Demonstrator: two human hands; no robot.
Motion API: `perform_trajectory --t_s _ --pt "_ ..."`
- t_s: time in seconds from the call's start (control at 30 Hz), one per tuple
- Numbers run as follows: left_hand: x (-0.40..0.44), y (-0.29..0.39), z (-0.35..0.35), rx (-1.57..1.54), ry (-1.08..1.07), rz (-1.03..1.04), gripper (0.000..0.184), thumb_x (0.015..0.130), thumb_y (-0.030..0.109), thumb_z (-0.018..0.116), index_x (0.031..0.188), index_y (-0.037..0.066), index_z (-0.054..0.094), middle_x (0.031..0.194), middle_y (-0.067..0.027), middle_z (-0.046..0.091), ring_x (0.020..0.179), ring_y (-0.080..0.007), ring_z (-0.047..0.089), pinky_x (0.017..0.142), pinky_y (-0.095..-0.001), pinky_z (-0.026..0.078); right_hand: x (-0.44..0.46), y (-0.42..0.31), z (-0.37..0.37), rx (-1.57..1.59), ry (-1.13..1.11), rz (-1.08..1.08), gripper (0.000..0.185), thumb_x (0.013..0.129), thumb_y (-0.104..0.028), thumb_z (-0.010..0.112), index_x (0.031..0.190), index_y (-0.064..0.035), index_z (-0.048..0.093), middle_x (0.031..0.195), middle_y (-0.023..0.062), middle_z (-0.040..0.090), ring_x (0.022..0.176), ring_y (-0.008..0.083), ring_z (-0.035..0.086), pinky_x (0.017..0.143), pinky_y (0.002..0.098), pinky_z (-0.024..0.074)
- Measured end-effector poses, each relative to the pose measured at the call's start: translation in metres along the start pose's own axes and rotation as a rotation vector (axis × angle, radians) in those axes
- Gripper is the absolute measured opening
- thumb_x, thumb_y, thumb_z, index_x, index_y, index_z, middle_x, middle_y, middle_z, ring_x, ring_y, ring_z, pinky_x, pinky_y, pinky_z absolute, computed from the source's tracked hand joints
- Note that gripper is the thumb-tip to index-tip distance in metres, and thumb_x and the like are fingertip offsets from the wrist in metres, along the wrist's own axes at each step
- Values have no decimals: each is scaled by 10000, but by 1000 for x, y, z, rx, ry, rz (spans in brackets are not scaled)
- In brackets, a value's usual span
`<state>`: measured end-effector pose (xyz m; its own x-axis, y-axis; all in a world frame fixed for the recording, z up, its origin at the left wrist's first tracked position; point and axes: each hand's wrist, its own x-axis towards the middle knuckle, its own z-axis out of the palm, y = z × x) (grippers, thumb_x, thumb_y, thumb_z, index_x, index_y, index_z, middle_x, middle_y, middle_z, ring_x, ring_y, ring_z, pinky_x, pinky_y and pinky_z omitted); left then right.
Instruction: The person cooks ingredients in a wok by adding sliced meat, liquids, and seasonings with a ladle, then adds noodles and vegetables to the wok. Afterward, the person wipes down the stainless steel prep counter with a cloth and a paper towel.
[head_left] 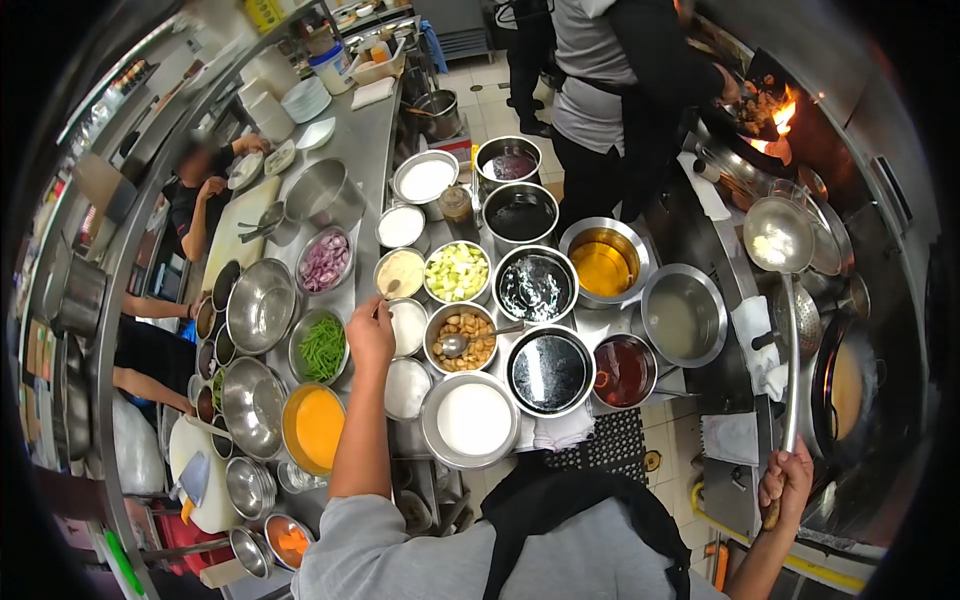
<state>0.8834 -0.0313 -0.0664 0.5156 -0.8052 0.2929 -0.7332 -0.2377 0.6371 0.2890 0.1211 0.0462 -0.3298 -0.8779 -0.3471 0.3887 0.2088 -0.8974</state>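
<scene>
My left hand (372,335) is closed at the fingertips over the bowl of beige powder (400,272), pinching what looks like a small spoon (393,288). A bowl of white powder (407,327) lies just right of those fingers, and a bowl of cut green vegetables (320,348) to their left. In my right hand (787,485) is the wooden-ended handle of a long metal ladle (792,370). The ladle's round bowl points away from me above the stove side, with some pale stuff in it. Below it, a dark wok (848,395) holds a light brown liquid.
Pots of dark liquid (548,368), yellow oil (606,262) and red sauce (622,370) crowd the middle. Peanut-like pieces (462,340) fill one bowl. Flames (785,110) rise at a far burner beside a co-worker (600,90). Another person (195,190) stands across the left counter.
</scene>
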Motion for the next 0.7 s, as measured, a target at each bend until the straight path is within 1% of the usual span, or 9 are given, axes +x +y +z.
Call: perform_trajectory --t_s 0.2,0.33,0.43,0.47,0.5,0.57,0.6,0.67,0.7 --pt "-35 21 -54 104 120 88 195 886 144 579 929 -18 679 853 -200 664 778 -355 644 710 -405 504 -13 -3 -9 5 60 -20 513 861 -57 495 1364 -22 399 589 14 433 299 59 335 241 226 297" --pt "-40 5 -29 220 -81 70 202 878 162 582 891 -8 690 856 -226 663 798 -371 645 728 -422 501 -19 -8 -11 76 141 -61 526 870 -48 475 1384 -8 369 579 2 398 303 51 312 242 216 274" --pt "-30 -29 26 301 -208 -250 232 884 216 563 943 34 694 919 -219 671 851 -380 645 765 -442 494 -22 -23 -30 326 60 -49 508 895 -63 446 1387 18 346 581 -18 345 325 44 281 264 210 256" --pt "-16 -100 41 356 -313 71 327 880 288 592 1043 12 657 966 -233 655 884 -378 635 778 -440 492 -21 -28 -52 379 -30 -75 504 905 -75 438 1389 23 340 589 -24 337 334 43 278 274 208 256" --pt "-17 -31 20 431 -351 -258 519 840 367 654 1153 -41 584 1046 -266 615 947 -385 611 828 -432 480 -21 -39 -67 418 8 -89 489 913 -90 435 1383 14 350 601 -25 352 342 42 294 280 208 263" --pt "-16 -66 13 363 66 180 869 787 410 722 1402 -62 329 1213 -243 538 1045 -353 549 931 -395 421 -12 -58 -100 485 77 -119 458 926 -116 433 1368 -8 378 626 -19 390 357 40 326 292 206 273" --pt "-19 -15 -7 397 53 50 910 803 393 716 1453 -32 242 1237 -221 525 1054 -331 534 937 -381 414 -8 -67 -124 513 109 -133 442 930 -129 435 1357 -19 396 638 -14 413 365 39 342 297 205 276" --pt "-27 32 -5 300 347 276 814 846 405 678 1441 -3 301 1257 -226 516 1093 -317 530 967 -378 402 4 -85 -174 437 272 -125 291 919 -130 479 1194 -37 495 650 6 468 376 50 373 307 212 292" --pt "-36 64 -6 309 341 164 788 860 400 668 1434 -7 314 1251 -228 521 1114 -309 528 970 -368 402 16 -89 -201 304 416 -121 198 904 -122 505 1089 -51 504 645 12 488 381 64 391 314 229 310"
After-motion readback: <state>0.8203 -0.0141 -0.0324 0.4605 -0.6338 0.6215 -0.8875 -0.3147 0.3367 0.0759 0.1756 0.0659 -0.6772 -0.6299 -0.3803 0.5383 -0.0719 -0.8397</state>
